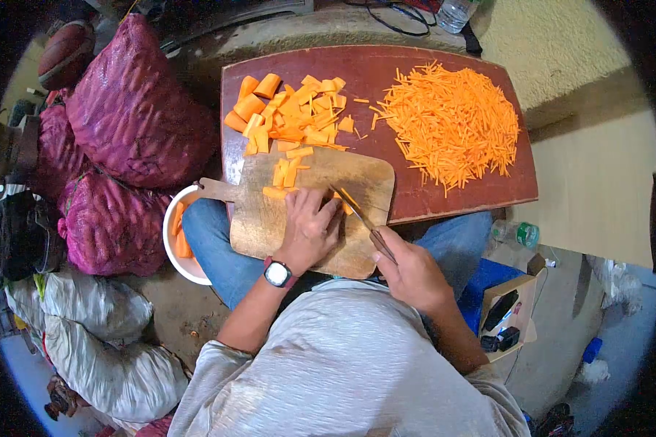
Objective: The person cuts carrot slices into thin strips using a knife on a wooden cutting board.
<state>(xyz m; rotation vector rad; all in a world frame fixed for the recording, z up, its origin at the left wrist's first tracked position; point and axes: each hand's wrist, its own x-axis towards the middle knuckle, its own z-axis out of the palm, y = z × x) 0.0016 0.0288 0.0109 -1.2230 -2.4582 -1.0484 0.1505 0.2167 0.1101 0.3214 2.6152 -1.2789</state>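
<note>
A wooden cutting board (251,222) with a handle lies across my lap and the near edge of the red table (368,76). My left hand (313,229) presses down on it with curled fingers, holding a carrot piece (345,206) that is mostly hidden. My right hand (415,275) grips a knife (366,224) by its brown handle, the blade right beside the left fingertips. Several cut carrot slabs (290,172) rest on the board just beyond my left hand. Farther back are a heap of carrot chunks (299,113) and, to the right, a large mound of carrot strips (455,127).
By my left knee stands a white tub (169,244) with carrots inside. Full purple mesh sacks (142,109) and pale sacks (116,364) crowd the left side. On the right are an open box (514,309) and a plastic bottle (516,233). A wall ledge (583,87) borders the table.
</note>
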